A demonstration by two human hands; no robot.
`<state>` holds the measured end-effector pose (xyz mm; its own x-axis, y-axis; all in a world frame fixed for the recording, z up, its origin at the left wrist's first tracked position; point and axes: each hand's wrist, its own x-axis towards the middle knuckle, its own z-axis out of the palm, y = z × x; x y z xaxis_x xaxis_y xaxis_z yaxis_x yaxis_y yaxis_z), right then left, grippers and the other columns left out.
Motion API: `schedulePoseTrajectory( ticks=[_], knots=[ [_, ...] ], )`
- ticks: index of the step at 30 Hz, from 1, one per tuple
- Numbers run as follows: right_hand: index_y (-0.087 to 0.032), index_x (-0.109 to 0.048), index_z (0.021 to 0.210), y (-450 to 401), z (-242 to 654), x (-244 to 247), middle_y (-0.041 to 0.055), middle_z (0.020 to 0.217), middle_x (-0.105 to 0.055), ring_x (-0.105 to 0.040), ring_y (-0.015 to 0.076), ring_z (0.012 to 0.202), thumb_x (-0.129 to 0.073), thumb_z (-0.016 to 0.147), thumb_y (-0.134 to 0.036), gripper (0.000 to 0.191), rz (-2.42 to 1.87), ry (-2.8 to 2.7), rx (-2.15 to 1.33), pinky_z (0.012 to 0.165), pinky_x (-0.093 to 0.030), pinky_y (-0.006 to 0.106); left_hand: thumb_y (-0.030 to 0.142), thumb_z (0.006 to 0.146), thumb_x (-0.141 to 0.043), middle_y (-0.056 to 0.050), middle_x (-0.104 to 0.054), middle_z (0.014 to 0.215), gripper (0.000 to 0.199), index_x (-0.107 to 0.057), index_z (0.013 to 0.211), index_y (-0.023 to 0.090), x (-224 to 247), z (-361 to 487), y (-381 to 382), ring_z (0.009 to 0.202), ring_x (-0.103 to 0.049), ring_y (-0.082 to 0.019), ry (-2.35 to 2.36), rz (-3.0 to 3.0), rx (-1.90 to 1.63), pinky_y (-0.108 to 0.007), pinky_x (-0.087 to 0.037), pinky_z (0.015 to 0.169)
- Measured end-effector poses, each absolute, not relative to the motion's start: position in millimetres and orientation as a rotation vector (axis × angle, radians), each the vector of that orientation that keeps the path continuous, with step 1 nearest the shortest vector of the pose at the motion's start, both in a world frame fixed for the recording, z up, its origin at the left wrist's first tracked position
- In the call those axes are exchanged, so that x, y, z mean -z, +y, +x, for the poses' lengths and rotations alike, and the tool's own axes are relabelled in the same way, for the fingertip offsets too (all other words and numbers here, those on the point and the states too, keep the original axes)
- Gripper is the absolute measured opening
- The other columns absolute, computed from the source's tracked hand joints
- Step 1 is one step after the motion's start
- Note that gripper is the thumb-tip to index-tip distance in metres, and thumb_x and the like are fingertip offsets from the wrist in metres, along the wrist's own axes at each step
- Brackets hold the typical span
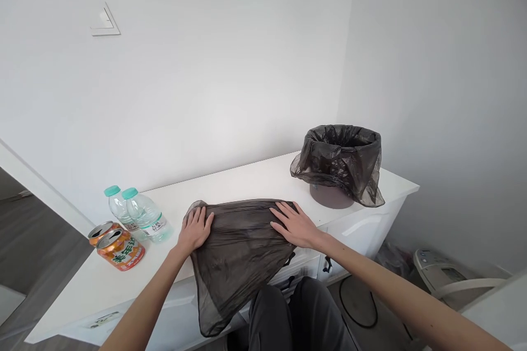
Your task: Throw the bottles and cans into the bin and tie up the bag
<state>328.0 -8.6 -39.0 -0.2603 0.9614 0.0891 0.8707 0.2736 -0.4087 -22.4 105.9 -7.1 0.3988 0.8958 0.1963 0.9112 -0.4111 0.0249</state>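
Note:
A thin black plastic bag [242, 247] is spread over the front of the white cabinet top, its lower part hanging past the edge toward my knees. My left hand [196, 228] lies flat on the bag's upper left corner, fingers stretched out. On the upper right corner rests my right hand [295, 225], also flat with its fingers apart. Neither hand grips the bag. To the right stands a round bin [331, 196] lined with another black bag [343, 162], whose edge is folded over the rim and hangs down outside.
Left of the bag stand two clear bottles with teal caps [148, 216] and two orange drink cans [121, 249], their tops opened. The white cabinet [263, 175] backs onto a wall with a switch plate [106, 21]. A cable [373, 307] and a pale appliance [440, 271] are on the floor at right.

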Motion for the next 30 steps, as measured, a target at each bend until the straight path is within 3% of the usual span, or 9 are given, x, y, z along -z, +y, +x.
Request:
schedulePoseTrajectory(
  ticks=[3,9,15,20,25,27,30],
  knots=[
    [-0.027,-0.025,0.166,-3,332,50,0.0028,0.174,-0.016,-0.01,0.025,0.162,-0.011,0.104,-0.07,0.076,-1.665,-2.221,-0.358,0.13,0.001,0.051,0.052,0.102,-0.031,-0.023,-0.051,0.155,0.066,-0.048,0.151,0.012,10,-15,108,0.152,-0.035,-0.039,-1.666,-2.474,0.379,-0.059,-0.027,0.12],
    [-0.029,-0.022,0.167,1,331,57,0.0022,0.174,-0.015,-0.01,0.0266,0.161,-0.014,0.104,-0.07,0.075,-1.665,-2.214,-0.361,0.13,0.0,0.053,0.058,0.104,-0.028,-0.012,-0.047,0.161,0.064,-0.048,0.153,0.021,30,22,110,0.156,-0.031,-0.031,-1.603,-2.55,0.456,-0.051,-0.024,0.125],
    [-0.028,-0.024,0.166,4,329,55,0.0044,0.174,-0.016,-0.01,0.0259,0.162,-0.013,0.103,-0.072,0.078,-1.699,-2.171,-0.374,0.129,0.004,0.052,0.051,0.105,-0.026,-0.024,-0.048,0.157,0.066,-0.046,0.15,0.006,19,12,94,0.154,-0.033,-0.037,-1.713,-2.443,0.528,-0.059,-0.025,0.124],
    [-0.025,-0.022,0.167,16,323,51,0.0061,0.175,-0.012,-0.005,0.0252,0.162,-0.013,0.103,-0.07,0.079,-1.84,-2.097,-0.409,0.128,0.007,0.053,0.041,0.105,-0.041,-0.009,-0.05,0.16,0.053,-0.04,0.155,0.026,2,26,10,0.15,-0.044,-0.027,-1.205,-2.676,0.71,-0.049,-0.038,0.123],
    [-0.022,-0.024,0.167,18,320,40,0.0077,0.175,-0.01,-0.004,0.0246,0.162,-0.013,0.104,-0.068,0.079,-1.87,-2.08,-0.46,0.128,0.007,0.051,0.044,0.093,-0.061,-0.012,-0.023,0.173,0.091,-0.013,0.167,0.023,23,37,-55,0.158,-0.026,-0.035,-0.945,-2.808,0.425,-0.055,-0.03,0.127],
    [-0.02,-0.023,0.167,12,320,33,0.0092,0.175,-0.008,-0.002,0.0251,0.162,-0.017,0.104,-0.068,0.08,-1.87,-2.055,-0.477,0.129,0.005,0.05,0.034,0.09,-0.061,-0.011,-0.016,0.174,0.096,-0.008,0.168,0.023,38,27,-57,0.159,-0.021,-0.035,-0.98,-2.732,0.397,-0.058,-0.026,0.128],
    [-0.02,-0.022,0.167,-6,326,21,0.0074,0.175,-0.005,0.001,0.027,0.162,-0.022,0.103,-0.071,0.082,-1.795,-2.006,-0.492,0.129,0.002,0.05,0.01,0.086,-0.047,-0.007,-0.022,0.173,0.094,-0.004,0.168,0.027,57,-5,-48,0.158,-0.027,-0.029,-1.032,-2.653,0.444,-0.055,-0.029,0.129]
  ],
)
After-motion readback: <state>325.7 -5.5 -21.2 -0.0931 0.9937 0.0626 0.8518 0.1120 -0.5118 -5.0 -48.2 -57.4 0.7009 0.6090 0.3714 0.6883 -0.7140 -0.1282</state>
